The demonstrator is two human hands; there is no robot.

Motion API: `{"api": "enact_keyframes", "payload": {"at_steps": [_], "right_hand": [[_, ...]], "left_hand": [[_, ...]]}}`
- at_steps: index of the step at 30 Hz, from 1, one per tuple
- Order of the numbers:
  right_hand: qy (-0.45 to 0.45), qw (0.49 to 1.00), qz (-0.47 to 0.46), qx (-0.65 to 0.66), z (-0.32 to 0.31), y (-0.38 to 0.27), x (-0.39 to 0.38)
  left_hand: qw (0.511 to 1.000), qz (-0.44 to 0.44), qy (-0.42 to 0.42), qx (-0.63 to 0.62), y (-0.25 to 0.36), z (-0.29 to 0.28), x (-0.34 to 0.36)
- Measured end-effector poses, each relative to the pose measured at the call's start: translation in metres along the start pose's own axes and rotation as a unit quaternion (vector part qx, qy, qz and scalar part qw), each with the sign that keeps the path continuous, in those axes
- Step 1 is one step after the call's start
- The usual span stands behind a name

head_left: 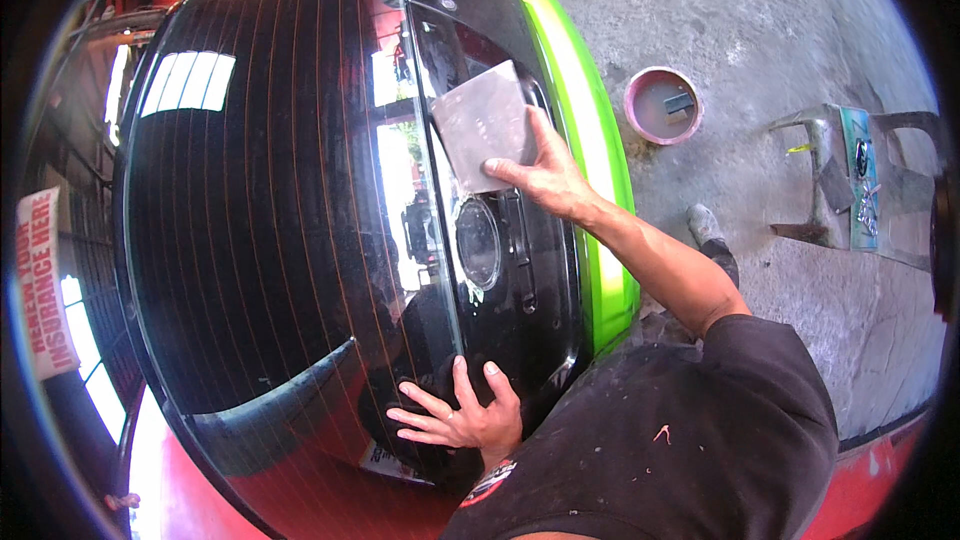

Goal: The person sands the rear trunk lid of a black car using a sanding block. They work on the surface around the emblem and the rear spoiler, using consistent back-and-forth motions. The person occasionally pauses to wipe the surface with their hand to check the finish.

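My right hand (540, 165) grips a square grey sheet (472, 115), its thumb on the face and fingers at the edge, against the glossy black tailgate (542, 320) of a car, just above an oval emblem recess (478, 240). My left hand (470, 410) lies with fingers spread on the lower edge of the black rear window (250, 220), holding nothing.
A bright green bumper (610, 260) runs along the tailgate's right. On the concrete floor (780, 40) stand a round pink-rimmed bucket (645, 110) of murky water with small blocks in it, and a plastic stool (815, 185) carrying sheets. My shoe (703, 225) shows beside my arm.
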State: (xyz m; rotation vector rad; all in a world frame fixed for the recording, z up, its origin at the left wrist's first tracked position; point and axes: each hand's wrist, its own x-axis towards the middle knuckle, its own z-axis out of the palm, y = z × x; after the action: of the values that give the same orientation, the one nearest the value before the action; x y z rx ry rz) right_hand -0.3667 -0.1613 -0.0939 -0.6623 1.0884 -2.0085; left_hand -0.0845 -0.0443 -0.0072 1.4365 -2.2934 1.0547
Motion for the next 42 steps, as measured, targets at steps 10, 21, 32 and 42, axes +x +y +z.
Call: {"api": "enact_keyframes", "payload": {"at_steps": [10,21,32,42], "right_hand": [[0.05,0.992,-0.024,0.118,-0.006,0.005,0.011],[0.036,0.993,0.015,0.108,-0.003,0.008,0.007],[0.014,1.0,0.005,0.011,0.012,-0.012,-0.004],[0.048,0.997,-0.024,0.057,0.004,-0.006,0.01]], "left_hand": [[1.0,-0.009,-0.01,-0.008,0.001,-0.003,0.003],[1.0,-0.011,-0.001,-0.004,0.0,-0.002,0.003],[1.0,-0.007,-0.003,-0.012,-0.002,-0.004,0.004],[1.0,-0.01,-0.004,-0.016,-0.001,-0.003,0.002]]}}
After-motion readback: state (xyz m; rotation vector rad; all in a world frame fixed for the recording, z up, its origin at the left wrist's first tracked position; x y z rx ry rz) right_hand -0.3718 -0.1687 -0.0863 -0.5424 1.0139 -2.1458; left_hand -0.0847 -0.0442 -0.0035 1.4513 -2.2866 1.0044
